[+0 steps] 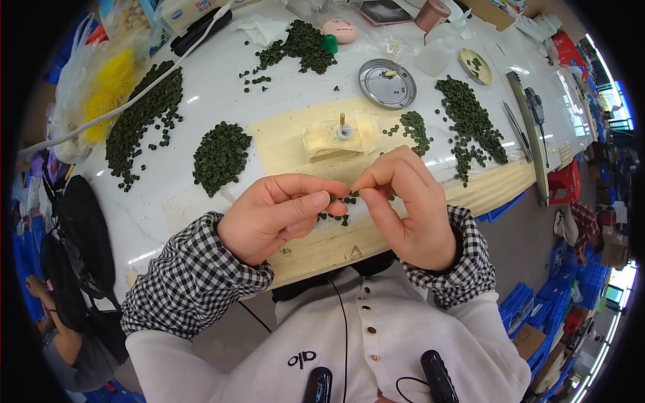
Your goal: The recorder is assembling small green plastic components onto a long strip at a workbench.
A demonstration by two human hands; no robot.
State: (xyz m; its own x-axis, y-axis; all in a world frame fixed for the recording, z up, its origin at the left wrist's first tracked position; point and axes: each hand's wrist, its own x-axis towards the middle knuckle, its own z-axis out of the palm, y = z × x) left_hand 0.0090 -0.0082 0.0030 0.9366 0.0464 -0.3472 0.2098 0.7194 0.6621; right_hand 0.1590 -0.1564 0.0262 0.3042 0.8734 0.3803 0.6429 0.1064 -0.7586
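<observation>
My left hand pinches a small green piece above loose green pieces
My right hand meets it fingertip to fingertip, grip unclear; beyond sit a pale block and round metal lid, while a white cable crosses the far-left green heap

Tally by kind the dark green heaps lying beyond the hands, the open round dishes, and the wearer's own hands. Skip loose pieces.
Dark green heaps: 5 (long left heap, round heap, top heap, small heap, long right heap)
Round dishes: 2 (metal dish, cream dish)
Hands: 2 (left hand, right hand)
Total: 9
</observation>
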